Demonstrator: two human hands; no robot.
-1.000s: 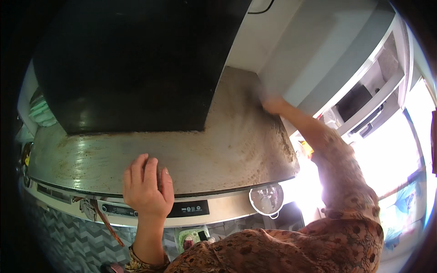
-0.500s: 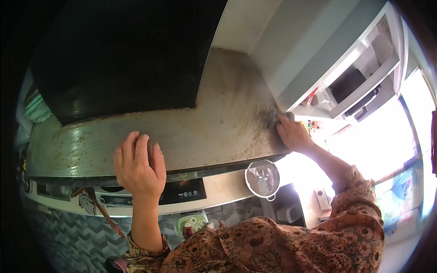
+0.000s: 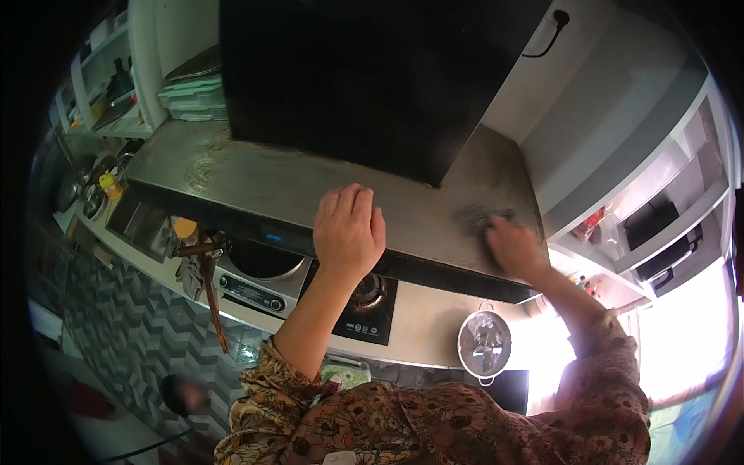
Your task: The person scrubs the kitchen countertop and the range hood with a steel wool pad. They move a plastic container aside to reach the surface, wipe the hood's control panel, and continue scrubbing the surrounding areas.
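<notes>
My right hand point(image 3: 514, 246) is closed around a dark grey scouring pad point(image 3: 482, 220), probably steel wool, though motion blurs it. The pad presses on the flat metal top of the range hood point(image 3: 271, 177), near its right end, where brownish grime and streaks show. My left hand point(image 3: 349, 229) rests on the hood's front edge, fingers extended close together and the thumb slightly apart, holding nothing. Behind both hands rises a large black panel point(image 3: 341, 85).
Below the hood, a white two-handled pot point(image 3: 463, 360) stands on the counter point(image 3: 434, 325), beside a black gas hob point(image 3: 380, 319) and a silver cooker point(image 3: 248, 293). Green containers point(image 3: 194, 99) stand at the left. A black plug and cord point(image 3: 559, 27) are on the back wall.
The view has swung left and shows more counter and shelving there. My right hand and the pad have shifted over the hood's right end; the left still rests on its front edge.
</notes>
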